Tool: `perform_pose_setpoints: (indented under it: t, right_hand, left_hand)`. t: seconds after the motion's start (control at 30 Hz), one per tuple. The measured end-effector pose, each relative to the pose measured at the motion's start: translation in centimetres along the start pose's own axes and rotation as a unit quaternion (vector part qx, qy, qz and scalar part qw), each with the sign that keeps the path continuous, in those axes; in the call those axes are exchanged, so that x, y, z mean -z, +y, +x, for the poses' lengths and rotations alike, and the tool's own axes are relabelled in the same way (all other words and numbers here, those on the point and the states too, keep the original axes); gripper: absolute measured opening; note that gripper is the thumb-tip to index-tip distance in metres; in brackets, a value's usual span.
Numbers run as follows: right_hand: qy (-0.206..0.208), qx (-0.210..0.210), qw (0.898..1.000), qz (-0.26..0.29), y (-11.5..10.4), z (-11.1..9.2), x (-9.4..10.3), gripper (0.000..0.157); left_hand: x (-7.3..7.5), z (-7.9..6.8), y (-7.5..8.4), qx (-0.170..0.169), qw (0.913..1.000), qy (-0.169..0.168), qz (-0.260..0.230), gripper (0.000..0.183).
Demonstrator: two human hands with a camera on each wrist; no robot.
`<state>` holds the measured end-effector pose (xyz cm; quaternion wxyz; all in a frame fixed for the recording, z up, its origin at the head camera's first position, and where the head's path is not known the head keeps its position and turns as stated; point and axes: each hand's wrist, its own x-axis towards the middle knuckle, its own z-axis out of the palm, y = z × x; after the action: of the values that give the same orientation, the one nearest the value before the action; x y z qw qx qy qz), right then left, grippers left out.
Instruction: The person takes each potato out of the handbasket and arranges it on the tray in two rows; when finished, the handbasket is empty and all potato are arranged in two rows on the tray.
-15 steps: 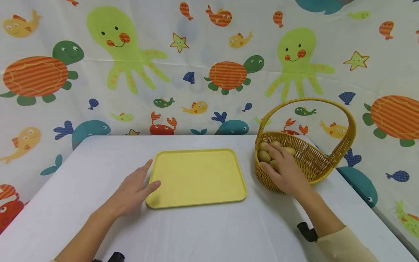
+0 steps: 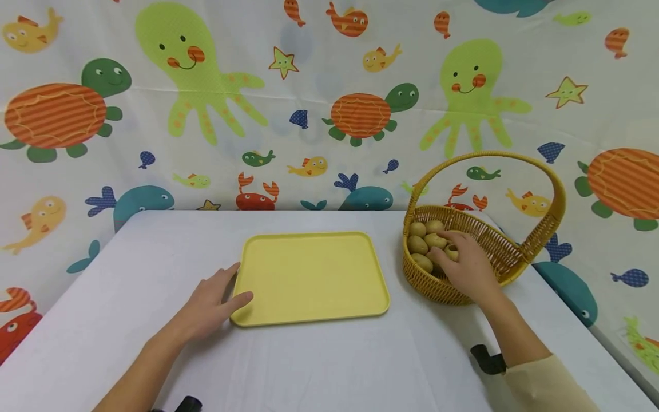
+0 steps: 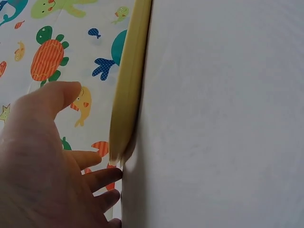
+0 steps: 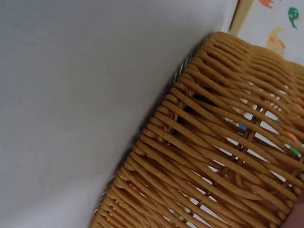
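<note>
At the right, my right hand (image 2: pixel 468 269) reaches into a wicker basket (image 2: pixel 437 289). Its thumb and fingers curl around an olive-brown oval kiwi (image 2: pixel 452 252), partly hidden by the hand. Several more kiwis (image 2: pixel 418 245) lie beside it at the basket's left end. The right wrist view shows mainly the woven basket side (image 4: pixel 213 142). My left hand (image 2: pixel 208 303) is spread at the left edge of a yellow rectangular tray (image 2: pixel 314 277), its thumb over the near left corner and its fingertips by the left rim. Nothing lies on the tray.
A tall arched handle (image 2: pixel 556 200) rises over the basket. The table has a white cover (image 2: pixel 319 366). Behind it hangs a curtain (image 2: pixel 319 74) printed with sea animals. The basket stands near the table's right edge.
My right hand has shifted right within the basket, its fingers now curled around a kiwi, and more kiwis show at the left. My left hand stays by the tray, fingertips slightly lower.
</note>
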<state>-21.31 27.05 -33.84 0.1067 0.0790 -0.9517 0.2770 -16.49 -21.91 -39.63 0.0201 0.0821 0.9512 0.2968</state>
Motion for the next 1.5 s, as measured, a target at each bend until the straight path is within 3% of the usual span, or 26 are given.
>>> perform_pose_setpoints:
  t: [0.4,0.97,1.5]
  right_hand:
    - [-0.017,-0.056,0.998,-0.007,1.5,1.1,1.2,0.053]
    - [-0.134,-0.134,0.982,-0.025,3.6,3.2,2.0,0.062]
    - [-0.167,-0.173,0.971,-0.003,5.2,4.3,2.1,0.059]
  left_hand:
    - [-0.5,-0.4,-0.4,-0.007,0.9999,0.009,0.01,0.085]
    - [-0.9,-0.4,-0.6,-0.004,0.9985,0.001,0.054,0.105]
    - [-0.7,-0.4,-0.5,0.006,0.9997,-0.007,0.021,0.107]
